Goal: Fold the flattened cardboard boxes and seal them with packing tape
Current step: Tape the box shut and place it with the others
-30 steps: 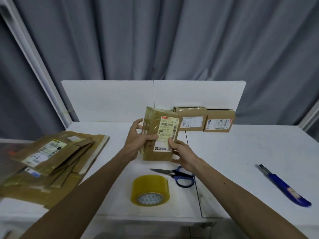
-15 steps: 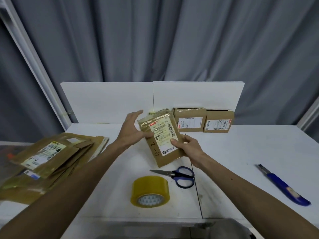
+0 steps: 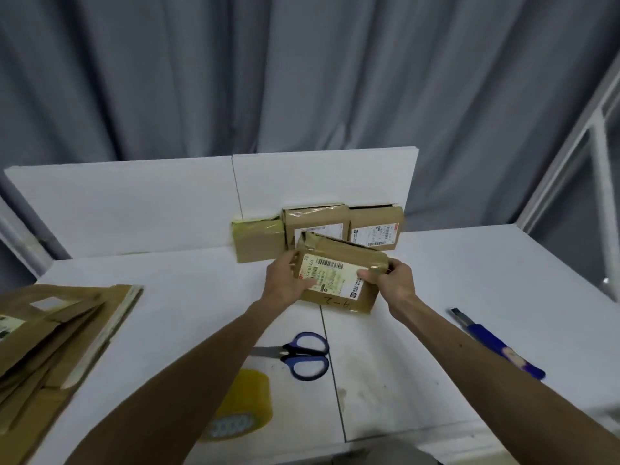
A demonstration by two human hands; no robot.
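the sealed box (image 3: 349, 253) is held between both hands, long axis left to right, just in front of the row of finished boxes (image 3: 375, 229) at the back of the table (image 3: 167, 297). the left hand (image 3: 285, 280) grips its left end; the right hand (image 3: 392, 283) pinches its right end. open room lies right of the row.

Four boxes (image 3: 349, 253) (image 3: 258, 241) (image 3: 315, 218) (image 3: 374, 223), one tape roll (image 3: 248, 394)

Soft, even light keeps the white table (image 3: 486, 270) bright, with only faint shadows. Tape on the held box (image 3: 345, 255) gives a dull sheen. Slight blur softens everything, and the white frame (image 3: 603, 196) at the right edge leans from lens distortion.
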